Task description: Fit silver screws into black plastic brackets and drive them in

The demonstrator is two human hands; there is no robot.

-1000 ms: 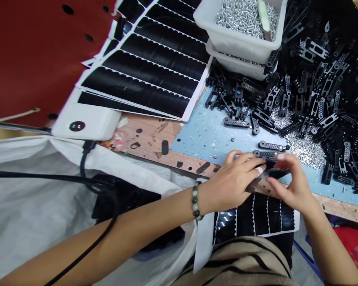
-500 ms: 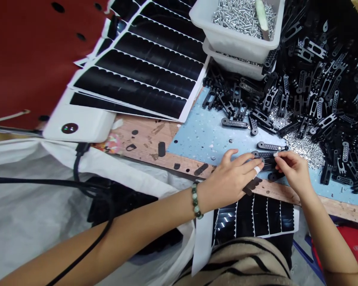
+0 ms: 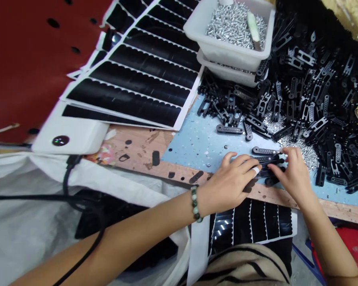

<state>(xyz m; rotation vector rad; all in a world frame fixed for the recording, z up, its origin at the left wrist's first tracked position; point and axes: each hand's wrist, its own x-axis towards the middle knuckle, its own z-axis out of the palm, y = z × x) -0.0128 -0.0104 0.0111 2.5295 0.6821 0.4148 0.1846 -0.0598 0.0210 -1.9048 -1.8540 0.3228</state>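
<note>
At the table's front edge several slim black plastic link pieces [image 3: 267,159] lie side by side between my two hands. My left hand [image 3: 234,180], with a white band on one finger, rests its fingertips on their left ends and holds them against the table. Thumb and fingers of my right hand [image 3: 295,172] are apart around the right ends, and nothing shows pinched between them. Just above, a single black link with a patterned face [image 3: 265,150] lies near the right fingertips. The undersides of the held pieces are hidden.
Loose small metal screws [image 3: 308,153] and a heap of black links [image 3: 310,95] spread to the right. Stacked white tubs [image 3: 229,49] hold more small metal parts. Sheets of black stickers [image 3: 131,85] and a white device [image 3: 70,135] are at left. A black cable [image 3: 101,226] crosses the left forearm.
My right thumb and fingers have gone from a pinch over the links to apart around their right ends. My left hand stays on the links. The whole view has shifted slightly.
</note>
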